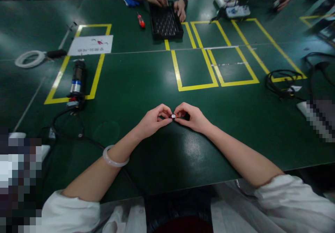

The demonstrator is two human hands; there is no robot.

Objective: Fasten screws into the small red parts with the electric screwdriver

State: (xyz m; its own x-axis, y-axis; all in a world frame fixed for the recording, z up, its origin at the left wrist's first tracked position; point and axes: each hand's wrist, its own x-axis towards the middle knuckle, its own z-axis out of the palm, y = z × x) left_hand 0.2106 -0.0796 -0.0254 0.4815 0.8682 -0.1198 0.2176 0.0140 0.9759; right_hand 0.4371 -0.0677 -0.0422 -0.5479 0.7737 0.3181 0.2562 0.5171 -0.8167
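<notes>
Between my two hands is a small part [173,116], silvery white in the middle with reddish-orange ends; its kind is too small to make out. My left hand [156,119] pinches its left end between thumb and fingers. The right end is pinched the same way by my right hand [191,117]. Both hands meet over the green tabletop [146,97], close to its front edge. A pale bangle circles my left wrist.
Left stands a black cylindrical tool [77,77] with a cable, near a white sheet [91,45] and a coiled white cord [30,59]. Across the table, a person's hands work at a black tray [167,25] beside a red screwdriver [141,20]. Black cables [284,81] lie right.
</notes>
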